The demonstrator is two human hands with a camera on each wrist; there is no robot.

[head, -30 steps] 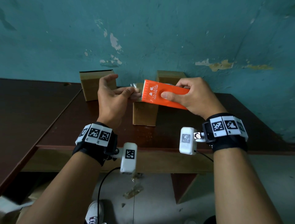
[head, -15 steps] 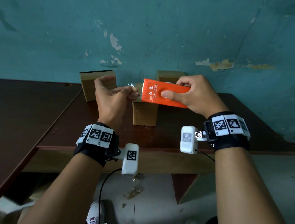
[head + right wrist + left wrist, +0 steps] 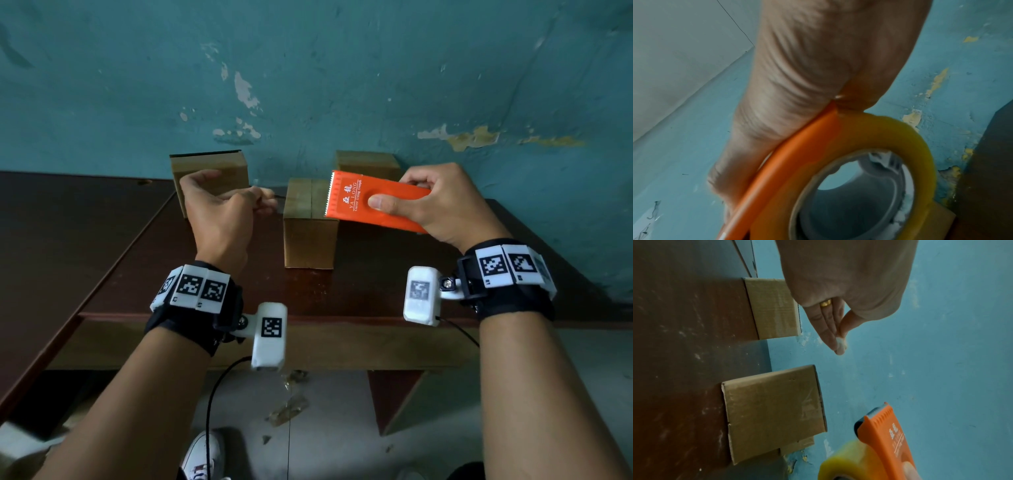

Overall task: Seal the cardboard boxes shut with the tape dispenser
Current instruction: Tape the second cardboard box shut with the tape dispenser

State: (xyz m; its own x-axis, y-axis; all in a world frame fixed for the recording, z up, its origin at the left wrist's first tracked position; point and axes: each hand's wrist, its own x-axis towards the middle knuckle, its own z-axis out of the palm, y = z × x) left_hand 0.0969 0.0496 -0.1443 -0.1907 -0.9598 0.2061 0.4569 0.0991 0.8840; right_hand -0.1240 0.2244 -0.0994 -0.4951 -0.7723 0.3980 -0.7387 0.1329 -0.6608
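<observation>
Floor [image 3: 335, 411] nearest, grey, littered with tape scraps [image 3: 287, 409]; white shoe [image 3: 205, 452] below. Dark brown table [image 3: 342, 294] next. Left hand [image 3: 219, 212] pinching tape end [image 3: 840, 342]. Right hand [image 3: 442, 202] gripping orange tape dispenser [image 3: 373, 202], held over middle cardboard box [image 3: 310, 226]. Two more boxes behind, left [image 3: 209, 171] and right [image 3: 368, 161], against peeling teal wall [image 3: 342, 85].

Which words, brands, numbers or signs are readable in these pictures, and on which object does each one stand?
"YA LONG": on the orange tape dispenser, held by the right hand.
Two Chinese characters above it: too small to read surely.
Small line beneath, starting "Cutter": the rest is blurred.
Wrist bands: square code patterns only, no words.
</observation>
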